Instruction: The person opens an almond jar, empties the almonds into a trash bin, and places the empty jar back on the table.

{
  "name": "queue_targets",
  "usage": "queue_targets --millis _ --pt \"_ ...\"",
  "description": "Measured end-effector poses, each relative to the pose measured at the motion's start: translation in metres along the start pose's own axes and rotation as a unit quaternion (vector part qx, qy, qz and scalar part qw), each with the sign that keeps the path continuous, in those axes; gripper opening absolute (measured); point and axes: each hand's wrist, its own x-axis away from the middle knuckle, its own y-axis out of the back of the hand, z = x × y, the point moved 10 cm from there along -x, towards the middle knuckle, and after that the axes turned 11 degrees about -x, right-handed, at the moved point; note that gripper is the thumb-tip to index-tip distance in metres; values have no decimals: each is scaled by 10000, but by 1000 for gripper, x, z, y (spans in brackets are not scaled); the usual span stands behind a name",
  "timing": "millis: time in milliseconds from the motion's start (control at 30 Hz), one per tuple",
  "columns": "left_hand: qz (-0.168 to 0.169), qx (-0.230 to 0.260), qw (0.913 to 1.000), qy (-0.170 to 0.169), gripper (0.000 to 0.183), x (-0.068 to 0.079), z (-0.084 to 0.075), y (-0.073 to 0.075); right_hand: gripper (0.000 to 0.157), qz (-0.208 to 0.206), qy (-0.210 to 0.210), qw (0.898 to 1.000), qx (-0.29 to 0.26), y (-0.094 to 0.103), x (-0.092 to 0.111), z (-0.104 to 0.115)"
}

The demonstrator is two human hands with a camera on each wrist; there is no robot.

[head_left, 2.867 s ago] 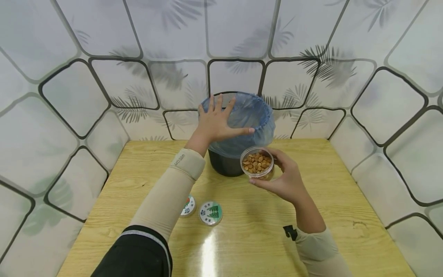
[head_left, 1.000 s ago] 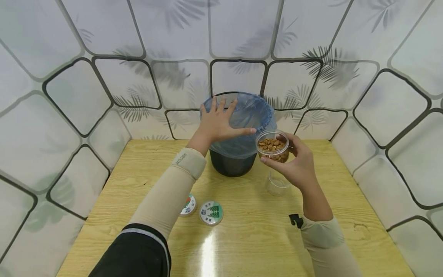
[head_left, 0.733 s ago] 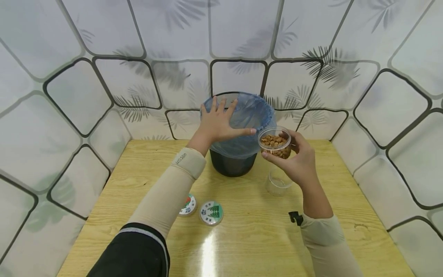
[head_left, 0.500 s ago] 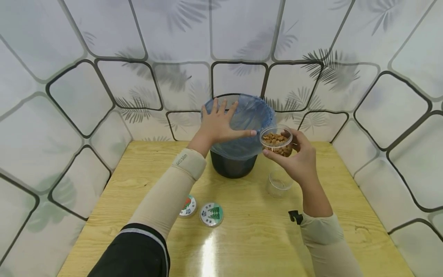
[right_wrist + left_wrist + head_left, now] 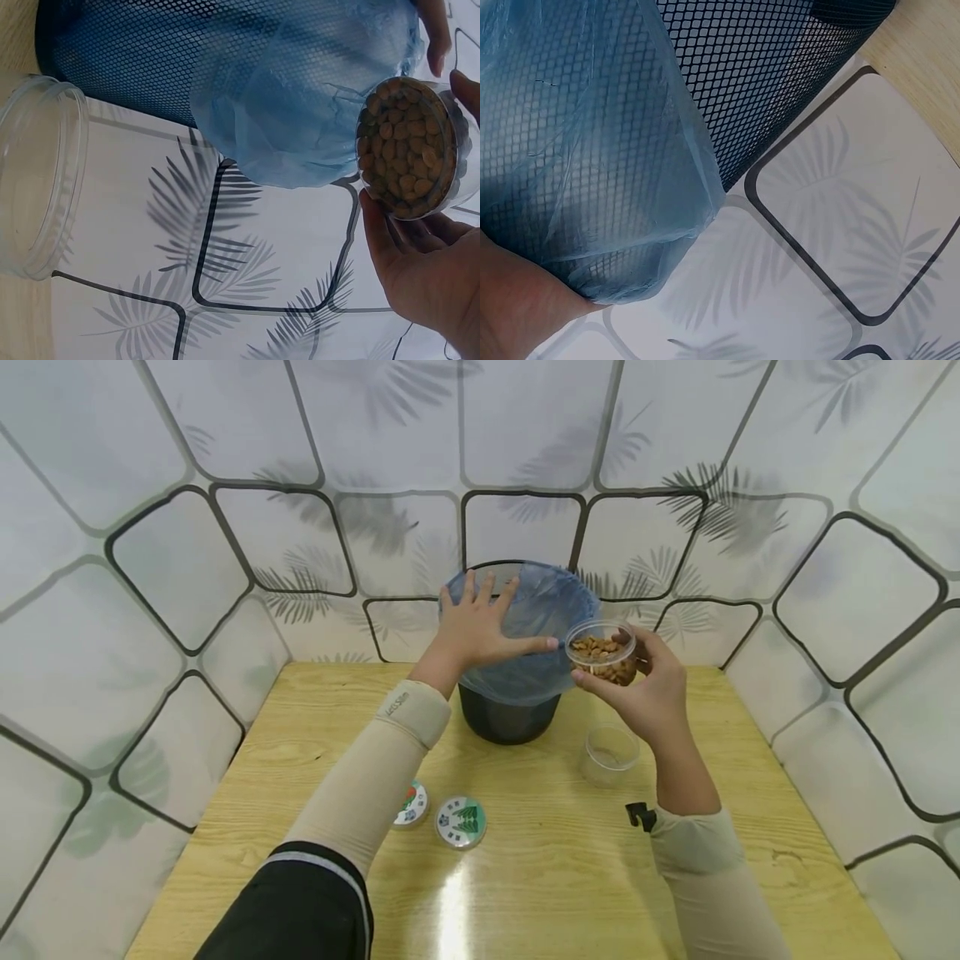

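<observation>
My left hand (image 5: pixel 476 631) is spread with straight fingers over the left rim of a black mesh bin (image 5: pixel 506 720). A blue plastic liner (image 5: pixel 555 610) covers its rim; in the left wrist view the liner (image 5: pixel 600 165) lies against the base of that hand. My right hand (image 5: pixel 648 697) grips a clear plastic jar (image 5: pixel 600 653) of brown almond-like nuts, without a lid. It is held in the air just right of the bin, tilted a little. The right wrist view shows the nuts (image 5: pixel 405 142) through the jar's bottom.
An empty clear jar (image 5: pixel 609 758) stands on the wooden table (image 5: pixel 547 885) below my right hand. Two round labelled lids (image 5: pixel 461 822) lie near my left forearm, one partly hidden by the sleeve. Patterned walls (image 5: pixel 517 443) close off the back and sides.
My right hand has carried the jar of nuts right and farther back, away from the bin's front. The empty jar behind it has come into sight. My left hand stays in place.
</observation>
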Motion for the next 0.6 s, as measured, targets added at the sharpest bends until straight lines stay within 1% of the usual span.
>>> queue_targets --millis 333,500,600 --pt "95 17 9999 57 111 2 2 -2 73 -16 22 10000 67 -1 -7 1" --pt "67 -56 10000 22 112 2 1 -1 69 -79 60 9999 62 2 -11 6" --pt "56 -123 9999 -5 113 1 1 -1 68 -89 -14 9999 140 4 -12 7"
